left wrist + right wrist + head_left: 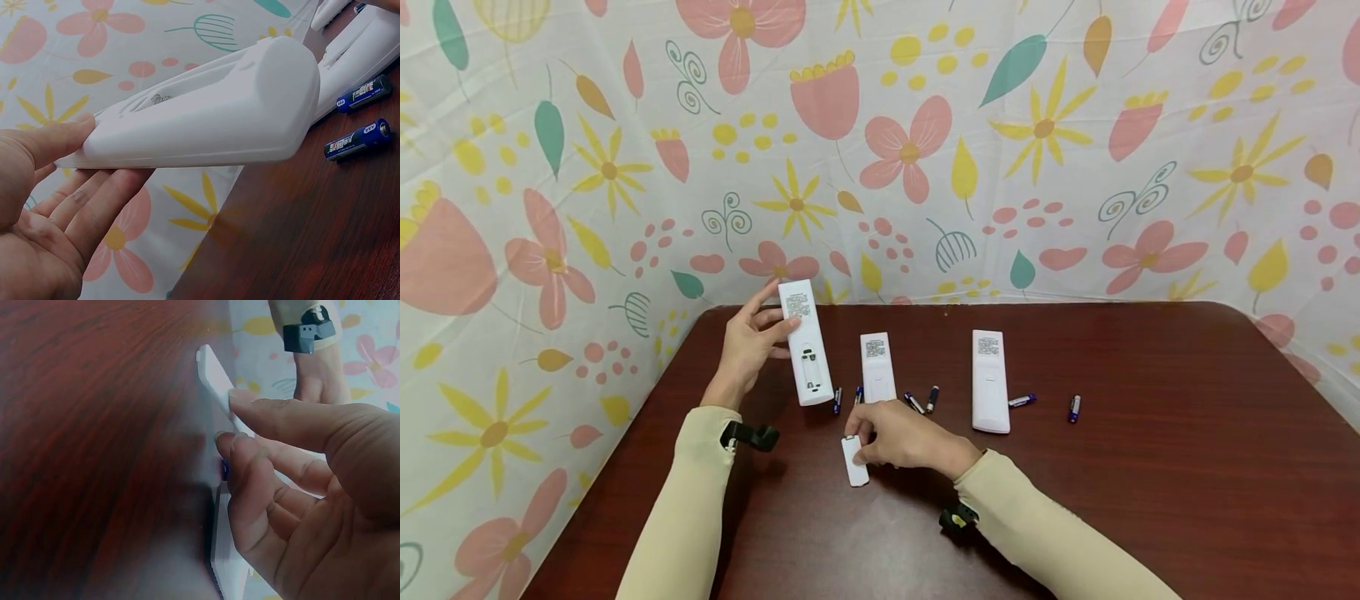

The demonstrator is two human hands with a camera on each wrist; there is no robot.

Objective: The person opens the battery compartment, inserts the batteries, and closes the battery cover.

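My left hand [751, 342] holds a white remote control [805, 333] tilted up off the table, thumb on its back and fingers beneath. The remote's battery compartment is uncovered, with metal springs showing and no batteries inside. My right hand [898, 435] pinches a small white battery cover [854, 461] between thumb and fingers, low over the table. In the right wrist view the cover [215, 375] points away from the fingertips. Near the held remote lie two blue AAA batteries, one [357, 139] closer to it than the other [364, 94].
A second white remote [877, 367] lies behind my right hand, partly covered by it. A third remote [990, 381] lies further right with its cover on. Loose batteries lie beside them, including one [1075, 408] at the right. A flowered cloth [910, 208] hangs behind the table.
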